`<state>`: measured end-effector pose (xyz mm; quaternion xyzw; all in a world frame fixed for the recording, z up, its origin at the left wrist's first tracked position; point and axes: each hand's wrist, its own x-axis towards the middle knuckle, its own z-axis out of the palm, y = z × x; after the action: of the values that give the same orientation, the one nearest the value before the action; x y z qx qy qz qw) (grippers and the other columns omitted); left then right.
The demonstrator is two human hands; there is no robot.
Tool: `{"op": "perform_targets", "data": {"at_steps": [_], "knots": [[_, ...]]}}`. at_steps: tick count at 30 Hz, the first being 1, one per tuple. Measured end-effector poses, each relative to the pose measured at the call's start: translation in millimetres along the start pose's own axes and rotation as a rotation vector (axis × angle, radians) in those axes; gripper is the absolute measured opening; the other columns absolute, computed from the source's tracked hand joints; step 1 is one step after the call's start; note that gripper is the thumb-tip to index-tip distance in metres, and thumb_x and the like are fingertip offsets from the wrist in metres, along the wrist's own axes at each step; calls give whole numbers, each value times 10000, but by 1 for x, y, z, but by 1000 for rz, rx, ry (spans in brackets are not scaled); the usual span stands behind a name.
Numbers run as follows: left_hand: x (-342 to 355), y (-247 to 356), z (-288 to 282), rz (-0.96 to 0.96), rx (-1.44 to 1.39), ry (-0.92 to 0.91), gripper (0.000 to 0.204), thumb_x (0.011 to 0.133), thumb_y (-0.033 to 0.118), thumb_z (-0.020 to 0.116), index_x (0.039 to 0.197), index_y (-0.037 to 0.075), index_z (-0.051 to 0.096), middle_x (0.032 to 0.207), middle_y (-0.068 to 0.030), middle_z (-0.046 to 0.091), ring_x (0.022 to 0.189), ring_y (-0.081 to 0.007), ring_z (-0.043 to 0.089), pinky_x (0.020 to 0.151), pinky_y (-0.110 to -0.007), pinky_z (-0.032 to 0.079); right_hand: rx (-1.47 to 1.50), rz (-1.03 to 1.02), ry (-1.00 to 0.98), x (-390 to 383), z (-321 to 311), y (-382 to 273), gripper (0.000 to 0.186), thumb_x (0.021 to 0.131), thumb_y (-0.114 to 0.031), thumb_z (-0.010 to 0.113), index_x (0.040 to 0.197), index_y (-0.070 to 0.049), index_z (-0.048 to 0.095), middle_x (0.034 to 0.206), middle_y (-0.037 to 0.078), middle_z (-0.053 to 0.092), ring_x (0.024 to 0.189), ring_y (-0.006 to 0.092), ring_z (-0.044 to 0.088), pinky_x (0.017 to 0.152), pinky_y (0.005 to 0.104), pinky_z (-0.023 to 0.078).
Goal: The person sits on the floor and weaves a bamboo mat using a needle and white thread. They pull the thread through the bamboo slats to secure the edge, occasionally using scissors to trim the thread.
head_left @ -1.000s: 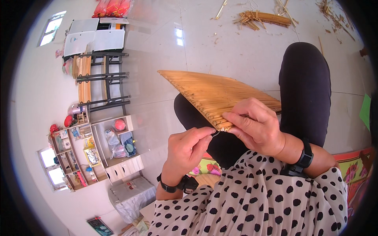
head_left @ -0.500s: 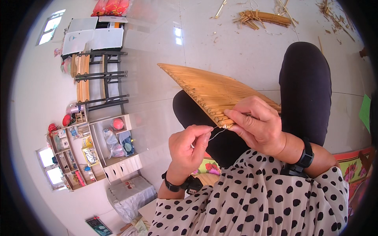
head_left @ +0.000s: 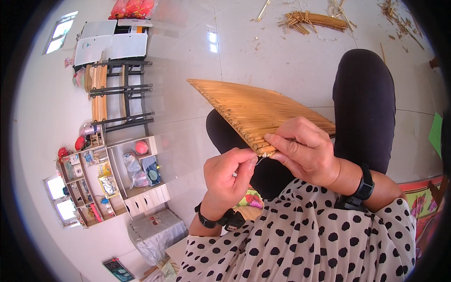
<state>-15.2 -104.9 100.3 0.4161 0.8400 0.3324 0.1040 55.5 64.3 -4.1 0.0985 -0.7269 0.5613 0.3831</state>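
A flat mat of golden straw stalks (head_left: 253, 105), bound side by side along one edge, lies slanted across my lap. My right hand (head_left: 307, 149) pinches its near corner, thumb on top and fingers beneath. Close against that corner, my left hand (head_left: 229, 173) has thumb and forefinger pressed together on a thin white thread (head_left: 261, 160). The thread runs by the bound stalk ends; a fine strand also shows near my right thumb. Whether a needle is between the left fingertips is too small to tell.
On the tiled floor ahead lie a bundle of stalks (head_left: 324, 21) and scattered straw scraps (head_left: 399, 21). Off to the left are folded black-legged tables (head_left: 124, 91) and a wooden shelf unit (head_left: 141, 190). My dark-trousered knees (head_left: 364, 103) flank the mat.
My left hand has moved slightly up and right, its fingertips now at the mat's corner. Less thread shows between the hands. My right hand keeps its grip.
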Motion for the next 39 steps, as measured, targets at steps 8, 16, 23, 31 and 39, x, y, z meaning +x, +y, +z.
{"op": "perform_targets", "data": {"at_steps": [8,16,23,31,39], "knots": [[-6,-4,-1,-55,-31,7,61,887,-47,652,923,-1,638,688,-77,636,532,-145,597,490,-229,442,13,6,-14,-3,1,-3,397,696,-74,825,1055,39,698,925,102,610,781,266,627,643,347,532],[-15,-8,6,-68,-35,105,90,867,-50,680,909,9,625,688,-84,630,521,-153,582,490,-235,429,12,11,-22,-8,3,-10,404,692,-87,842,1043,47,694,910,104,616,732,268,627,608,343,526],[-10,-1,12,31,17,87,175,877,-41,689,964,7,544,692,-71,630,540,-118,577,487,-227,426,9,-15,23,-6,5,-10,421,657,-55,853,1030,58,691,894,111,621,711,257,621,601,338,518],[-7,-9,29,191,-53,196,324,839,-103,686,1055,-12,462,744,-87,608,537,-179,578,491,-269,455,-46,9,25,-8,1,-14,426,638,-58,858,1014,61,698,880,116,615,700,260,619,594,340,511],[8,-7,37,322,-109,169,300,829,-156,607,1045,-16,455,780,-104,572,544,-235,561,477,-297,432,-83,154,95,-11,-1,-14,330,721,-24,830,1019,41,703,910,141,645,697,253,637,608,323,526]]}}
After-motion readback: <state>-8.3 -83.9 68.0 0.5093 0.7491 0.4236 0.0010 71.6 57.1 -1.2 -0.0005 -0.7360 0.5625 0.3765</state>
